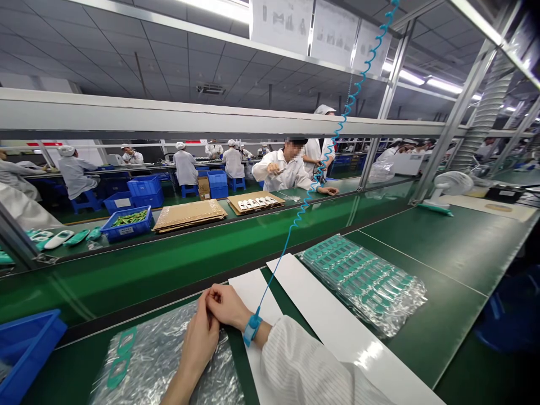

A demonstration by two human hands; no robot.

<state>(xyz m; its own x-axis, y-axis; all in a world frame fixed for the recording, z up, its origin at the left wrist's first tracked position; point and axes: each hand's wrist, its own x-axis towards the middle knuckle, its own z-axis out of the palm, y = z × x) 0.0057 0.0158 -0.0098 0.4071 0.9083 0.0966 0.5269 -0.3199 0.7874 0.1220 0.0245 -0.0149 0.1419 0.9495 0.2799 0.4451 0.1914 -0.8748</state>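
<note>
My left hand (199,337) and my right hand (228,305) meet above the near bench, fingers curled and pressed together. Whatever lies between the fingertips, if anything, is hidden. A blue wrist strap (252,327) circles my right wrist, tied to a coiled blue cord (291,229) running upward. Beneath my hands lies a clear plastic sheet (156,360), crinkled and shiny, with a few teal frame-shaped pieces (119,370) at its left side. To the right of my hands are two white strips (304,292). Farther right rests a stack of plastic sheets filled with teal pieces (358,275).
A blue bin (31,351) stands at the left edge. Past the green conveyor belt (177,253) are cardboard sheets (189,215), a blue tray of green parts (127,224) and a seated co-worker (280,171). A white fan (451,185) stands at the right, beside metal posts.
</note>
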